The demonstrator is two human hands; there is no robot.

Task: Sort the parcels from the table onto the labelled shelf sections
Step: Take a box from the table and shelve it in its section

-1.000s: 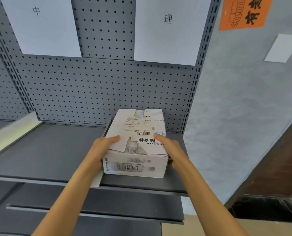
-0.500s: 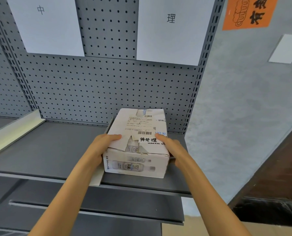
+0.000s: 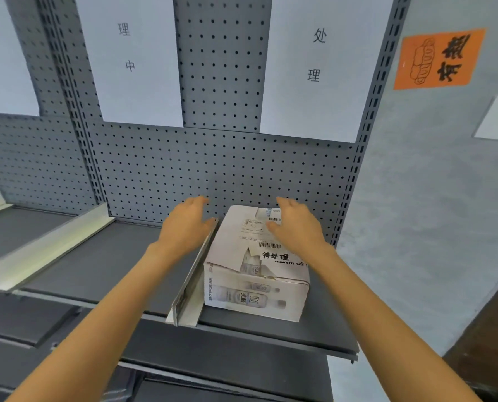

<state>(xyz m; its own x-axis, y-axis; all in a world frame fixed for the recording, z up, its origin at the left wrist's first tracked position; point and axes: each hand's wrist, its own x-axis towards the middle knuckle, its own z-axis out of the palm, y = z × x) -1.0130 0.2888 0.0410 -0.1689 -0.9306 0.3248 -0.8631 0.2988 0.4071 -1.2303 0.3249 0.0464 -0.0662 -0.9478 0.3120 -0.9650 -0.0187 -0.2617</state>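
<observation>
With the white printed cardboard parcel (image 3: 256, 265) resting on the grey metal shelf (image 3: 323, 329) right of the divider (image 3: 194, 277), I see my left hand (image 3: 184, 227) and right hand (image 3: 295, 224) spread, holding nothing; I judge placement done, next fetching another.

Left hand (image 3: 184, 227) and right hand (image 3: 297, 227): bare, no gloves, rings or watch. Both forearms bare to frame edge; no sleeves in view.

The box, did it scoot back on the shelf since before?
Yes. The box now sits further back, its far end near the pegboard, beside the divider; both hands have let go.
</observation>
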